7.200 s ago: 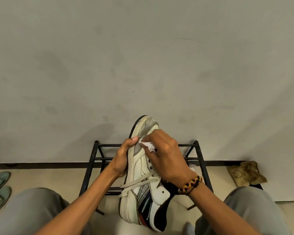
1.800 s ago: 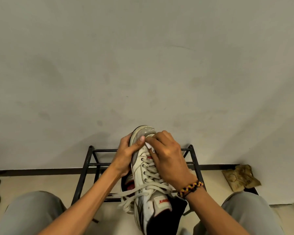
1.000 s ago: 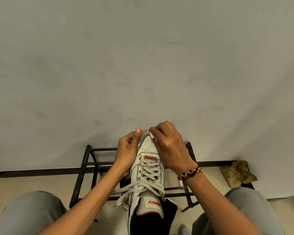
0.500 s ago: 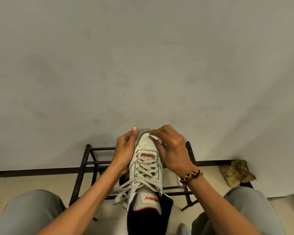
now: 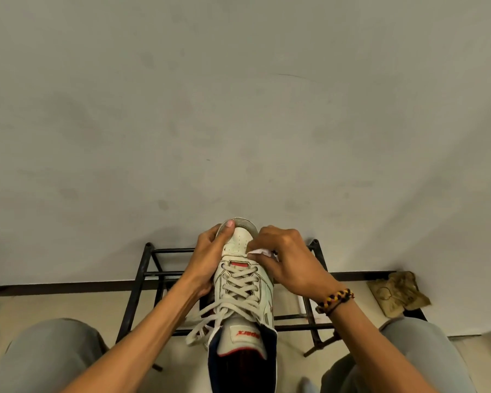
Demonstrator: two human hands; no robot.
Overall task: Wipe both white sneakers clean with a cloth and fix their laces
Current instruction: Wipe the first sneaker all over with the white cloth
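Black metal rack [image 5: 142, 275] against grey wall [image 5: 238, 109]; crumpled brown rag [image 5: 398, 292] at right.

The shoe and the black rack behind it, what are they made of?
The shoe looks like smooth white leather or fake leather: stitched panels, tiny punched holes on the toe, a dull sheen. Its laces look like flat woven fabric. The rack looks like black painted metal: thin, straight, rigid bars.
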